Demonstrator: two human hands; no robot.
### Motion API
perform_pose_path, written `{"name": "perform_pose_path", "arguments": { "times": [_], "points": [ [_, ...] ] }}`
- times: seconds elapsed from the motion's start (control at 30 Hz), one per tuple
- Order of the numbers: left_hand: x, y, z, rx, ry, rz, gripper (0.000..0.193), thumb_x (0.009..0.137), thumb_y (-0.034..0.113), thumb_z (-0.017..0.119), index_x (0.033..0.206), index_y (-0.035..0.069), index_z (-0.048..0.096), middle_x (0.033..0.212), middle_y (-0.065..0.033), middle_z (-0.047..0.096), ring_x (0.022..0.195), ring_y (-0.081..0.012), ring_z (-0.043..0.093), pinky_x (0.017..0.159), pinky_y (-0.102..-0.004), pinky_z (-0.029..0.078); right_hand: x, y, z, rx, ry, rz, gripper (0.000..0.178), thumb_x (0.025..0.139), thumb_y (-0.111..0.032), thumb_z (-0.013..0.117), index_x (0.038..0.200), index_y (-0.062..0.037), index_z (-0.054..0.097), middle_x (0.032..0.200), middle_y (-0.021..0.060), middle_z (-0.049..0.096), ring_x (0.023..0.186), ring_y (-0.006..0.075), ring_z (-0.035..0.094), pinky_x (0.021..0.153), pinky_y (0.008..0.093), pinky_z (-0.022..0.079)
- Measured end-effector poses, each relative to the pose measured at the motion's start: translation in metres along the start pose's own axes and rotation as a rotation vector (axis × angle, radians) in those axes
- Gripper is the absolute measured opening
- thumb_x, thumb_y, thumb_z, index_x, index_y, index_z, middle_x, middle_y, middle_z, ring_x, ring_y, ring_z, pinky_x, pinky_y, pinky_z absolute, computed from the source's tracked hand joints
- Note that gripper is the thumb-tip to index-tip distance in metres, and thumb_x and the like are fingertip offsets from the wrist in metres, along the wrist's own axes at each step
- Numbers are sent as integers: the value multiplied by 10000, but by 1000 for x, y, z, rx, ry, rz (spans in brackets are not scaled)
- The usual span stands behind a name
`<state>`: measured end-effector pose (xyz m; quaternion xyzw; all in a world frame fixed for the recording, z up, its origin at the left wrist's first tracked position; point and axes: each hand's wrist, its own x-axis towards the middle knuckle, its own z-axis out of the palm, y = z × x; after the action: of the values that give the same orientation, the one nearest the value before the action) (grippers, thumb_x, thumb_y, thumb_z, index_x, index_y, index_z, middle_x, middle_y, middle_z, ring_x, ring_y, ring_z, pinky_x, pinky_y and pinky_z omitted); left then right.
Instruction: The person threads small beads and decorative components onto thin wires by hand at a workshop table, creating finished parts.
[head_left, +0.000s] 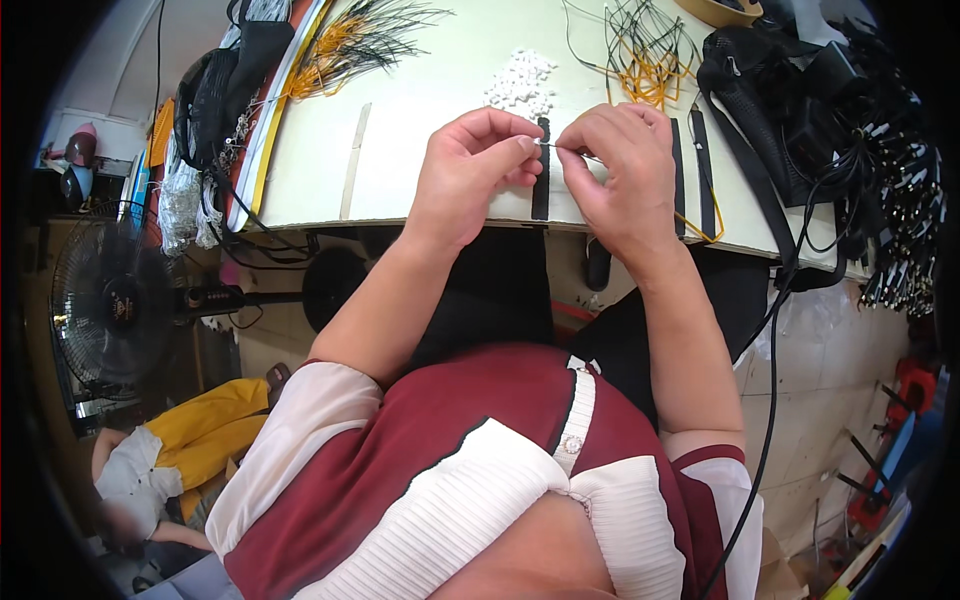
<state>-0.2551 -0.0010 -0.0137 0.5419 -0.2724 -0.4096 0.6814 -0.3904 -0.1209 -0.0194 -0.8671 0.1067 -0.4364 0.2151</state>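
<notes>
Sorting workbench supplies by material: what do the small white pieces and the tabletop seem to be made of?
The small white pieces look like moulded plastic: uniform, opaque white, blocky shapes. The tabletop looks like painted or laminated board: flat, matte cream, with a thin, straight front edge. Neither is certain from this view.

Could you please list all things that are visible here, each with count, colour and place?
table: one, cream, top centre
beads: a pile, white, on table beyond the hands
wires: a bundle, black and yellow, table top right
black strips: three, on table by the hands
cables: many, black, far right
fan: one, black, floor at left
another person: one, yellow and white clothes, lower left
thin wire: one, between both hands
left hand: fingers pinch the thin wire
right hand: fingers pinch the thin wire
</notes>
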Motion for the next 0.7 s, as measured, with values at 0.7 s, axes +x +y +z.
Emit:
{"name": "perform_pose_path", "arguments": {
  "times": [0.7],
  "points": [
    [-1, -6, 2, 119, 9, 71, 94, 892, -3, 657, 983, -20, 664, 875, -60, 680, 762, -116, 656, 703, -245, 550, -4, -1, 0, -70, -37, -41, 115, 767, -23, 688, 793, -92, 601, 805, 5, 613, 825, 203, 607, 968, 405, 384]
  ]
}}
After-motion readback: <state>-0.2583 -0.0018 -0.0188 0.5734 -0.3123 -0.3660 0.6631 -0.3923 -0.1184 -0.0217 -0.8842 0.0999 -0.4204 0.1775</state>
